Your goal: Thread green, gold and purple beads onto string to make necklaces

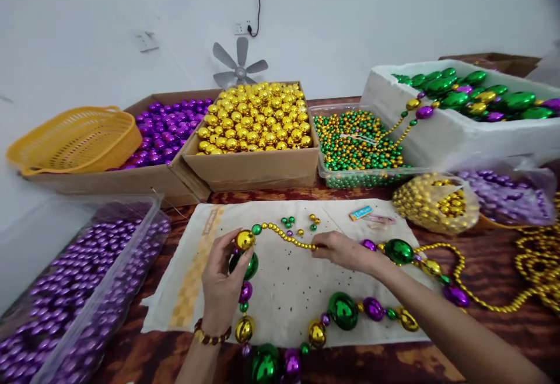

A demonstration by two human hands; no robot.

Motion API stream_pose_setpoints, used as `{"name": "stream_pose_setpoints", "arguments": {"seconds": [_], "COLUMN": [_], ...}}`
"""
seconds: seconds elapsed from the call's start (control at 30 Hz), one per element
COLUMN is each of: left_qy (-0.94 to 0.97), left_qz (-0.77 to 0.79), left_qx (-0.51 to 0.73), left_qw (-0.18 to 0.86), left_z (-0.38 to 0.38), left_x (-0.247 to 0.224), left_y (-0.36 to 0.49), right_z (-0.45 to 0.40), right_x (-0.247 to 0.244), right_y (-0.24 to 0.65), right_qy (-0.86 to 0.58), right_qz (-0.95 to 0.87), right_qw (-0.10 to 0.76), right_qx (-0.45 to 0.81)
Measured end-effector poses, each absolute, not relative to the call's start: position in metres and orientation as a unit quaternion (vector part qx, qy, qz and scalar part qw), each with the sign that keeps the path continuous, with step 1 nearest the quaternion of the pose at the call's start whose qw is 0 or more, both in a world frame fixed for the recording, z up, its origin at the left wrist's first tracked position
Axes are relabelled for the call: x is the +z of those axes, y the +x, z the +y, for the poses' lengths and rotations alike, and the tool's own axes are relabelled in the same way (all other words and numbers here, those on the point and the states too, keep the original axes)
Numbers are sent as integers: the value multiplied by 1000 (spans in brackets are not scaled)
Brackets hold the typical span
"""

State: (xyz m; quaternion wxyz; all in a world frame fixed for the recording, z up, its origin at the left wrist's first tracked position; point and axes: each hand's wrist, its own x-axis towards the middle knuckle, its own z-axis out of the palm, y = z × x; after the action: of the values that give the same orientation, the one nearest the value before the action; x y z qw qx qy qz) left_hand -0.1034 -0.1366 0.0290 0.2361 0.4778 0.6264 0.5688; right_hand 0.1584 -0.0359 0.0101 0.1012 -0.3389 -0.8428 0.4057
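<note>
My left hand [223, 273] wears a beaded bracelet and pinches a large gold bead [245, 240] of a bead necklace. A big green bead sits partly behind my thumb. From the gold bead a small green bead and a curved string of small gold beads [280, 233] lead right to my right hand [341, 250]. That hand is closed on the string's end, its fingertips partly hidden. Below, the necklace [343, 311] runs down and rightward in green, purple and gold beads, passing under my right forearm. Several loose small beads [289, 220] lie on the white cloth [289, 290].
Behind the cloth stand cardboard boxes of purple beads [170, 127] and gold beads [258, 118], a tray of small beads [354, 139] and a foam box [437, 145]. At left is a purple-bead bin [87, 290]; bagged gold beads [437, 203] lie right.
</note>
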Motion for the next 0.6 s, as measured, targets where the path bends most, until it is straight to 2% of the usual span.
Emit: {"name": "stream_pose_setpoints", "arguments": {"seconds": [0.1,0.2,0.37,0.53,0.6], "left_qy": [456,468,550,615,625], "left_qz": [604,563,471,414,384], "left_qx": [586,602,577,579,591], "left_qw": [290,318,378,340,335], "left_z": [-133,-128,-125,-122,-121], "left_x": [36,51,90,130,140], "left_y": [-106,-99,-73,-55,-55], "right_z": [-37,-39,-60,-67,-62], "right_x": [67,157,288,358,374], "right_y": [174,187,173,143,136], "right_qy": [-348,-322,-317,-315,-313], "right_qz": [-829,-800,-855,-891,-866], "right_qw": [135,222,281,276,320], "right_qx": [417,455,301,174,222]}}
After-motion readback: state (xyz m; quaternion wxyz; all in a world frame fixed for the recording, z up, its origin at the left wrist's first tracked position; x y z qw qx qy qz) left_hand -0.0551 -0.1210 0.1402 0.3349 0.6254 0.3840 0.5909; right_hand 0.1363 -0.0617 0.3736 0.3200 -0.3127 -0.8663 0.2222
